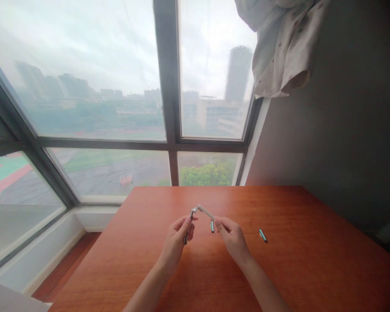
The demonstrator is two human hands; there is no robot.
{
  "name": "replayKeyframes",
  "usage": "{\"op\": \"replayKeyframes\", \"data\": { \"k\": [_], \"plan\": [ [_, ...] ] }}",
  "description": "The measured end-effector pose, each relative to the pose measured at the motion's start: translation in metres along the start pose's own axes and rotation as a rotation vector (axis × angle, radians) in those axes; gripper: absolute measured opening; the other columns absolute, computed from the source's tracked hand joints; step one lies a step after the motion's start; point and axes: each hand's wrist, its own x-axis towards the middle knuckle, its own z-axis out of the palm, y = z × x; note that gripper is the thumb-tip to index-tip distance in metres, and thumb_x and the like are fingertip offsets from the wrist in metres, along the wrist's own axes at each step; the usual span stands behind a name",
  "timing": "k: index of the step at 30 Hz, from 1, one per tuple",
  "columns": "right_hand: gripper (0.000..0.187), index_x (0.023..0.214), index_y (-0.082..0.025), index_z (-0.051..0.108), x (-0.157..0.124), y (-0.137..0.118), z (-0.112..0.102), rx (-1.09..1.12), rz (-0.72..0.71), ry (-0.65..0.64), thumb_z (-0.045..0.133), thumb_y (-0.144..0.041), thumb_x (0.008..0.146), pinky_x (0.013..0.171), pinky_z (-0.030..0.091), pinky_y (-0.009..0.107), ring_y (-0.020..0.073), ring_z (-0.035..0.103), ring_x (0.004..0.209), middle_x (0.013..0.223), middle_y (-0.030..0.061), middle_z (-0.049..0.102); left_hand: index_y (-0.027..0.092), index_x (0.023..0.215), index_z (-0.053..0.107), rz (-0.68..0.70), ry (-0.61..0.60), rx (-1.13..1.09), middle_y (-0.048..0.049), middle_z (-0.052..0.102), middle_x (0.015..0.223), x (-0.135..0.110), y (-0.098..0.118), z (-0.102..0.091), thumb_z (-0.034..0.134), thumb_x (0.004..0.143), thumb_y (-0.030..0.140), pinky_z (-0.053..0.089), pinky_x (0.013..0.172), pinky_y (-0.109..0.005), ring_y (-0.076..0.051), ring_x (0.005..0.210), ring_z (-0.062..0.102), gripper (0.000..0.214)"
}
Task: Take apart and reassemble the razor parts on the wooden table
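My left hand (180, 235) is closed around a razor handle (191, 215), dark below with a silver top end, held upright above the table. My right hand (232, 236) pinches the lower end of a slim pale stick (206, 212), perhaps a small brush; its kind is not clear. The stick slants up to the left, and its far tip is at the razor's silver top; whether they touch I cannot tell. Just left of my right fingertips lies a small green, white and black razor cartridge (212, 226). A similar cartridge (262, 235) lies farther right.
The reddish-brown wooden table (143, 260) spreads beneath my hands, its far edge near the window frame (173, 164). A grey wall (295, 143) stands on the right. Pale spotted cloth (282, 52) hangs at the upper right.
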Motion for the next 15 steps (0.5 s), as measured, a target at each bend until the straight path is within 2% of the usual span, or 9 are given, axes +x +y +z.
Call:
{"op": "replayKeyframes", "data": {
  "k": [9, 15],
  "plan": [
    [0.05, 0.076, -0.015, 0.072, 0.0, 0.0001, -0.0006, -0.077, -0.006, 0.049, 0.044, -0.054, 0.09, 0.057, 0.036, 0.023, 0.0158, 0.052, 0.061, 0.063, 0.0019, 0.058, 0.013, 0.095, 0.071, 0.003, -0.023, -0.009, 0.0034, 0.043, 0.057, -0.001, 0.0029, 0.0015, 0.067, 0.076, 0.05, 0.026, 0.05, -0.022, -0.009, 0.051, 0.036, 0.042],
    [0.051, 0.084, -0.013, 0.073, 0.0, -0.0017, -0.0023, 0.017, 0.058, 0.045, 0.043, -0.054, 0.09, 0.061, 0.04, 0.024, 0.017, 0.055, 0.065, 0.067, 0.0026, 0.059, 0.012, 0.097, 0.07, 0.008, 0.014, -0.014, 0.0026, 0.045, 0.059, -0.0004, 0.0023, 0.0019, 0.067, 0.076, 0.05, 0.026, 0.05, -0.022, -0.009, 0.052, 0.037, 0.043]
  ]
}}
